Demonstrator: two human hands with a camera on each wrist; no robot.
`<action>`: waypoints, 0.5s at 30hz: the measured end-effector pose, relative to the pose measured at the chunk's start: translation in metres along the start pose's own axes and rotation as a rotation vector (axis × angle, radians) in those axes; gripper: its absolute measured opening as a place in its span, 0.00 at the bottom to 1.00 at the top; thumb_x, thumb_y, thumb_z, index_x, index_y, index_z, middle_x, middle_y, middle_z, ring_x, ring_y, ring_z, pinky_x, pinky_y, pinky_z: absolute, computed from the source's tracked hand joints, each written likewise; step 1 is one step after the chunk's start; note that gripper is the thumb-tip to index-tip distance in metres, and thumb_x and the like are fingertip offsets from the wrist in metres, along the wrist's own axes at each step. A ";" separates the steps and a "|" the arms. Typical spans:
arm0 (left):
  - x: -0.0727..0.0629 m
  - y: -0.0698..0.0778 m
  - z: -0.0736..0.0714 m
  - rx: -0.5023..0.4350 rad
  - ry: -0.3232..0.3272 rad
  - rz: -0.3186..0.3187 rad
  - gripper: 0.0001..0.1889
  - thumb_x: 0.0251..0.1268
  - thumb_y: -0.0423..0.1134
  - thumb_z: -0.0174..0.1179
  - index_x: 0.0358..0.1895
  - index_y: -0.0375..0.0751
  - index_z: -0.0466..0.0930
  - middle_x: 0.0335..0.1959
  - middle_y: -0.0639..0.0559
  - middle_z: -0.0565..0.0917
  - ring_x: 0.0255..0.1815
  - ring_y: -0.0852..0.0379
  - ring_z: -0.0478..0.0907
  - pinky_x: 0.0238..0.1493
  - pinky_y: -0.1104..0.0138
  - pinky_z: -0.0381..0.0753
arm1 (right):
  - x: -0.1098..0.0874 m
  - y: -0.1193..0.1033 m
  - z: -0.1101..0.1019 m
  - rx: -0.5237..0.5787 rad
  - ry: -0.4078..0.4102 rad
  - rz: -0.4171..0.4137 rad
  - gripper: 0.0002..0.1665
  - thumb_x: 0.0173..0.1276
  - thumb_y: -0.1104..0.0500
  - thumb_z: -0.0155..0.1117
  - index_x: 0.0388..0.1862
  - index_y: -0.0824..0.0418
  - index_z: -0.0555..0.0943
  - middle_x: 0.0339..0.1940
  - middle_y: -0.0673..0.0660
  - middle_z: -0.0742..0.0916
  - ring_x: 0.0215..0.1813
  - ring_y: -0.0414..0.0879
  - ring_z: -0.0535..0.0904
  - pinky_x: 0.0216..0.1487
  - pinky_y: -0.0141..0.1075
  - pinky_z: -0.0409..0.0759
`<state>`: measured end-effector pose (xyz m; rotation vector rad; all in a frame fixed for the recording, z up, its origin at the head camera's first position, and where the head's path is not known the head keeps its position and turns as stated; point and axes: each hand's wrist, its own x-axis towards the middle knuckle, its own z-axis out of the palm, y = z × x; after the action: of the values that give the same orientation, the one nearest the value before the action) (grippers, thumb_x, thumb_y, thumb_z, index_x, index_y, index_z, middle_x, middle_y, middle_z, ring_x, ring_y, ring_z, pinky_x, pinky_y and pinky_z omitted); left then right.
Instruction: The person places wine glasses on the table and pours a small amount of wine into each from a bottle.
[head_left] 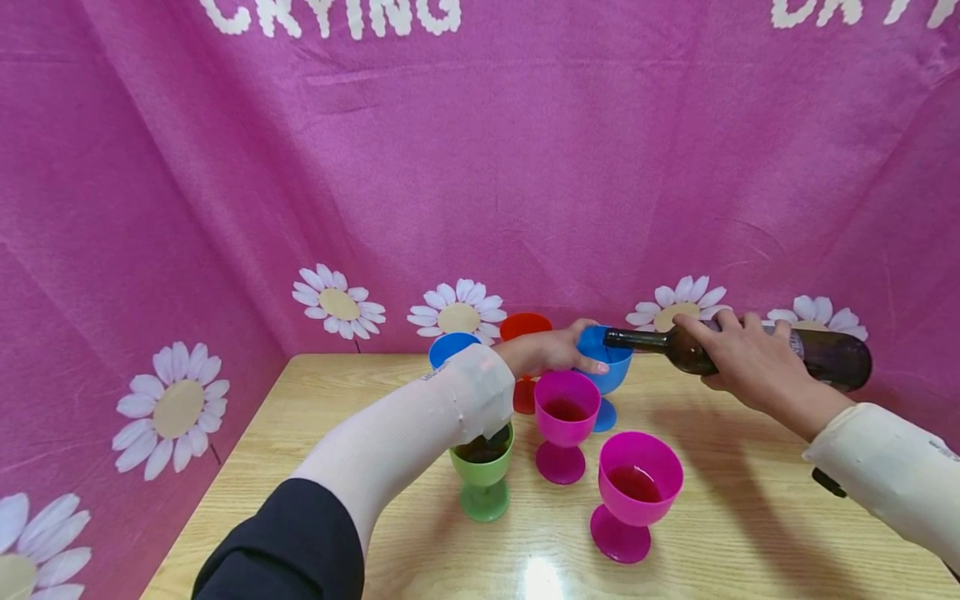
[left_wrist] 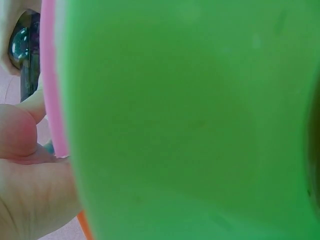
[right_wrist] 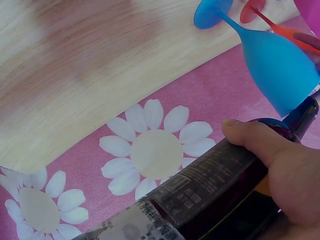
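Observation:
My right hand grips a dark wine bottle laid nearly level, its label showing in the right wrist view. The bottle's neck reaches over the rim of a blue goblet. My left hand holds that goblet's bowl from the left, thumb on the near side. The goblet stands on its foot at the table's back. Whether liquid is flowing cannot be seen. Below my left forearm a green goblet holds dark liquid; its wall fills most of the left wrist view.
Two pink goblets with red liquid stand in front of the blue one. Behind my left arm are a red goblet and another blue goblet, partly hidden. A pink cloth with daisies hangs behind the wooden table.

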<state>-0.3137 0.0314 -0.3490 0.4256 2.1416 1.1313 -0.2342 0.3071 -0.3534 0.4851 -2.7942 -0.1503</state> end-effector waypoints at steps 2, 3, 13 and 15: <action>0.000 0.000 0.000 0.002 -0.003 -0.001 0.45 0.71 0.42 0.65 0.83 0.58 0.46 0.78 0.42 0.59 0.76 0.39 0.60 0.65 0.51 0.80 | 0.000 0.000 0.000 0.003 -0.002 0.000 0.53 0.50 0.53 0.87 0.72 0.46 0.66 0.45 0.70 0.80 0.44 0.70 0.77 0.39 0.71 0.73; 0.000 0.000 0.000 0.002 -0.003 -0.002 0.45 0.71 0.42 0.65 0.83 0.58 0.46 0.79 0.42 0.59 0.76 0.39 0.60 0.65 0.51 0.79 | 0.000 0.000 0.000 0.003 -0.001 -0.001 0.54 0.50 0.53 0.87 0.72 0.46 0.66 0.45 0.70 0.80 0.44 0.70 0.77 0.39 0.71 0.73; -0.001 0.001 0.001 -0.004 0.006 -0.004 0.45 0.71 0.42 0.66 0.83 0.57 0.47 0.79 0.42 0.59 0.76 0.39 0.59 0.65 0.51 0.79 | -0.001 0.001 0.001 0.013 -0.003 0.005 0.54 0.50 0.53 0.87 0.72 0.46 0.66 0.45 0.69 0.80 0.44 0.71 0.77 0.40 0.72 0.72; -0.002 0.001 0.001 -0.011 0.009 -0.007 0.45 0.70 0.41 0.66 0.83 0.57 0.48 0.79 0.42 0.59 0.76 0.39 0.60 0.64 0.51 0.80 | -0.001 0.001 0.001 0.011 -0.004 0.004 0.53 0.50 0.53 0.87 0.72 0.46 0.66 0.45 0.69 0.80 0.44 0.70 0.77 0.40 0.72 0.72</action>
<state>-0.3119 0.0319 -0.3478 0.4082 2.1419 1.1422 -0.2342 0.3080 -0.3546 0.4823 -2.8011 -0.1348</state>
